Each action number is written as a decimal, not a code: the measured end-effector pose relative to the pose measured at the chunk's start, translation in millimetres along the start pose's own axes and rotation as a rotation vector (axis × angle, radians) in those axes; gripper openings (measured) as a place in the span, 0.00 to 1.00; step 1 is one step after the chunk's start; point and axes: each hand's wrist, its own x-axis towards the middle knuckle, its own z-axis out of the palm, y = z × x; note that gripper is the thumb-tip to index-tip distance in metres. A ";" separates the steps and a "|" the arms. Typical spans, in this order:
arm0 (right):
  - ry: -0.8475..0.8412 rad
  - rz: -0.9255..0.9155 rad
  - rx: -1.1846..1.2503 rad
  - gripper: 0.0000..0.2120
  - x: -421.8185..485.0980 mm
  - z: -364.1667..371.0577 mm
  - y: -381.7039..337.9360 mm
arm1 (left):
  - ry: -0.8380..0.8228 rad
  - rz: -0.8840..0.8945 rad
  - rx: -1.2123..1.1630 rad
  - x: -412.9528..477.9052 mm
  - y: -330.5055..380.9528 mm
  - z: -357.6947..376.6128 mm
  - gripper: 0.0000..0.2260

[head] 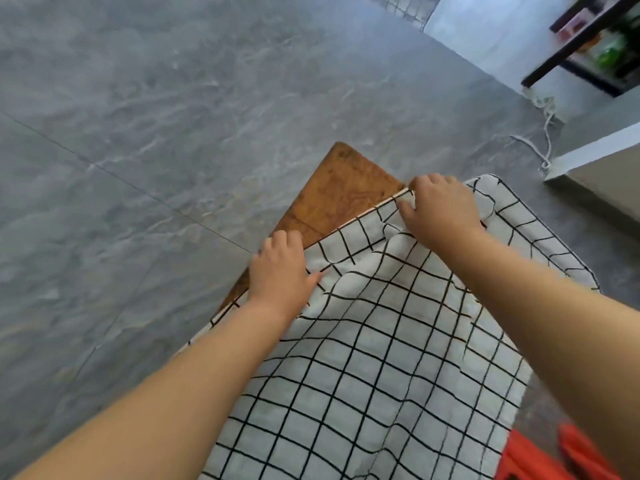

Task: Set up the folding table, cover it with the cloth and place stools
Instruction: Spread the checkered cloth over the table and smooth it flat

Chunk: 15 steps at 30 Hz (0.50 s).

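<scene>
We could read no brand, label or writing anywhere; the packets on the dark wooden shelf (568, 53) at the upper right were too blurred to make out. The white cloth with a black grid pattern (363, 358) lay over most of the brown wood-grain counter (343, 195), leaving its far corner bare, and its right side hung over the counter's edge. Our left hand (282, 268) was curled over the cloth's far hem at the counter's left edge, fingers folded under and pinching the fabric. Our right hand (441, 211) gripped the same hem at its far end, fingers closed on a bunched fold. Around the counter spread a grey marbled tile floor (138, 133) with thin joints. A white cord (547, 133) trailed across it near a pale grey wall (485, 32). Something orange-red (540, 459) showed at the lower right; we could not tell what it was.
</scene>
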 end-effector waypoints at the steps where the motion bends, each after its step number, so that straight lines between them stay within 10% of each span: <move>1: -0.059 0.009 -0.058 0.18 1.3 0.8 1.5 | 0.001 -0.007 -0.009 -0.1 0.2 0.6 0.24; 10: -0.144 0.034 -0.052 0.32 -9.3 19.7 3.8 | 0.041 0.040 -0.116 -6.2 1.6 3.1 0.12; 15: -0.090 0.081 0.044 0.22 -1.7 22.4 -1.9 | 0.070 0.082 -0.156 -9.9 -0.1 -0.7 0.12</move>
